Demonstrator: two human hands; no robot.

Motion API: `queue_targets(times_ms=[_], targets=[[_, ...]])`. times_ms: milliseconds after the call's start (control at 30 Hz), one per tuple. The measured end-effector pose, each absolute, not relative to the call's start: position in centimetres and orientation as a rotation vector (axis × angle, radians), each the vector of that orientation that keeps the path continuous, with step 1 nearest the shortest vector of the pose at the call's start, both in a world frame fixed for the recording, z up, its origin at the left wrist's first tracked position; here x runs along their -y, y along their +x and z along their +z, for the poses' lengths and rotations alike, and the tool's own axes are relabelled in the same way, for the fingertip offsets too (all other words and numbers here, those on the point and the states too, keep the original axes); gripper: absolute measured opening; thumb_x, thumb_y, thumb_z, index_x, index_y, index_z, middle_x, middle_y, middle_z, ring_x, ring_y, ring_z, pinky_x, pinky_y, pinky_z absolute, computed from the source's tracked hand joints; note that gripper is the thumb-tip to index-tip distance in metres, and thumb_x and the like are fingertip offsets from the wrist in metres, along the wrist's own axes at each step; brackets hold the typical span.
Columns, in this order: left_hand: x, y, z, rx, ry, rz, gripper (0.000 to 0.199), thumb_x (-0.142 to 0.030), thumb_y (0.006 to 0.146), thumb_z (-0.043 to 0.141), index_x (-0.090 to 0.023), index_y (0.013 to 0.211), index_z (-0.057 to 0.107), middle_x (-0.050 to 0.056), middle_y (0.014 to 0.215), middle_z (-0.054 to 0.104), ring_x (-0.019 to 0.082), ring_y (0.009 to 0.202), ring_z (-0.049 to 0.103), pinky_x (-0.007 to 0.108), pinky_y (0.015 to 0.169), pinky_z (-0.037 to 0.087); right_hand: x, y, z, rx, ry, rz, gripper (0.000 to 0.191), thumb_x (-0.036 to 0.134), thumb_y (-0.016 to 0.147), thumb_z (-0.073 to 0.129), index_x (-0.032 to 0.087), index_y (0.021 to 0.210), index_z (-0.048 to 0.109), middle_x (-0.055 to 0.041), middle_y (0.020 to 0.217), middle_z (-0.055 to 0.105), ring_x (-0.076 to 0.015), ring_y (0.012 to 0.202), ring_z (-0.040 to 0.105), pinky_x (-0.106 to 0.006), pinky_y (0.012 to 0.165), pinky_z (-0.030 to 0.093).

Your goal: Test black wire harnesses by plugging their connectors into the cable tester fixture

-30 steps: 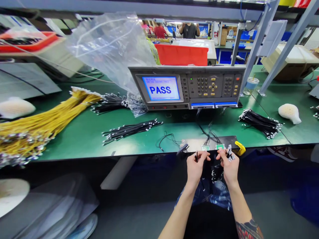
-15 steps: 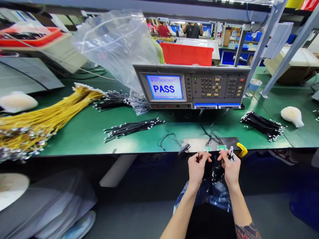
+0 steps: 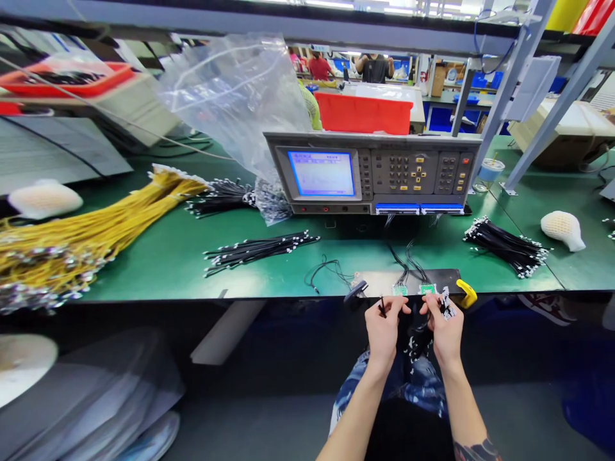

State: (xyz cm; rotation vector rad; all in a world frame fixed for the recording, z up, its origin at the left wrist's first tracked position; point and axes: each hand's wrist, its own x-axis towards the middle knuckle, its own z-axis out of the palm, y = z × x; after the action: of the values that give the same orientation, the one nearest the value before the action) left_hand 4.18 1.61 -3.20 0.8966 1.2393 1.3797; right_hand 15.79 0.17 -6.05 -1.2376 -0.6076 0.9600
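Observation:
At the bench's front edge, my left hand [image 3: 383,326] is closed on a thin black cable, close below the left green board [image 3: 400,291]. My right hand [image 3: 446,330] is closed around a bundle of black cables with white connectors [image 3: 448,306], its fingertips at the right green board [image 3: 427,289]. Both boards sit on a metal plate [image 3: 375,279], with black wires running up toward the tester [image 3: 375,173]. The tester's screen [image 3: 321,173] is lit, without large letters. More of the held bundle hangs over my lap.
Black cable bundles lie on the green bench at left [image 3: 259,250] and right [image 3: 507,246]. Yellow cables [image 3: 115,224] spread at far left. A yellow clamp handle [image 3: 466,293] and a black clamp [image 3: 355,292] flank the plate. A cup [image 3: 491,170] stands behind. People are in the background.
The large word PASS has gone from the tester's screen, and a pale screen with small text shows instead. The view has shifted slightly; my hands keep nearly the same pose at the boards.

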Motion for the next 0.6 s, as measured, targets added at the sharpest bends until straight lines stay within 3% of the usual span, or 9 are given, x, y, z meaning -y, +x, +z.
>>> queue_targets(times_ms=[167, 300, 367, 500, 600], targets=[[-2.1, 3.1, -2.9, -1.196, 1.011, 1.296, 0.030, -0.047, 0.077, 0.081, -0.018, 0.069, 0.079, 0.003, 0.057, 0.068, 0.018, 0.055, 0.059, 0.029, 0.055, 0.044, 0.2, 15.4, -5.2, 0.612, -1.182, 0.989, 0.050, 0.062, 0.080, 0.083, 0.013, 0.083, 0.077, -0.0018, 0.062, 0.067, -0.0056, 0.040, 0.029, -0.024, 0.039, 0.018], [-2.0, 2.0, -2.0, -1.119, 1.066, 1.172, 0.035, -0.049, 0.074, 0.082, -0.019, 0.060, 0.074, 0.001, 0.051, 0.060, 0.016, 0.053, 0.054, 0.027, 0.055, 0.040, 0.9, 15.8, -4.4, 0.701, -1.159, 1.091, 0.052, 0.065, 0.082, 0.081, 0.015, 0.074, 0.072, -0.0003, 0.053, 0.063, -0.0047, 0.037, 0.027, -0.022, 0.039, 0.016], [-1.4, 1.5, -1.7, -1.062, 1.097, 1.054, 0.035, -0.049, 0.075, 0.082, -0.019, 0.059, 0.072, 0.001, 0.050, 0.059, 0.016, 0.053, 0.053, 0.027, 0.056, 0.040, 1.4, 16.4, -4.0, 0.754, -1.138, 1.155, 0.053, 0.065, 0.082, 0.081, 0.016, 0.067, 0.067, 0.0010, 0.048, 0.059, -0.0060, 0.037, 0.032, -0.021, 0.038, 0.021], [0.0, 0.9, -1.2, -1.037, 1.139, 0.945, 0.030, -0.047, 0.076, 0.082, -0.017, 0.072, 0.077, 0.004, 0.064, 0.069, 0.018, 0.063, 0.060, 0.028, 0.063, 0.044, 2.3, 17.8, -3.0, 0.754, -1.014, 1.194, 0.053, 0.066, 0.082, 0.082, 0.021, 0.067, 0.059, 0.0048, 0.047, 0.049, -0.0134, 0.045, 0.052, -0.024, 0.044, 0.042], [0.7, 0.8, -1.0, -1.036, 1.166, 0.875, 0.028, -0.043, 0.074, 0.084, -0.017, 0.084, 0.078, 0.003, 0.069, 0.069, 0.017, 0.065, 0.059, 0.026, 0.063, 0.042, 2.5, 18.0, -2.5, 0.733, -0.960, 1.259, 0.054, 0.072, 0.083, 0.077, 0.023, 0.072, 0.056, 0.0112, 0.049, 0.036, -0.0074, 0.034, 0.032, -0.022, 0.036, 0.031]])
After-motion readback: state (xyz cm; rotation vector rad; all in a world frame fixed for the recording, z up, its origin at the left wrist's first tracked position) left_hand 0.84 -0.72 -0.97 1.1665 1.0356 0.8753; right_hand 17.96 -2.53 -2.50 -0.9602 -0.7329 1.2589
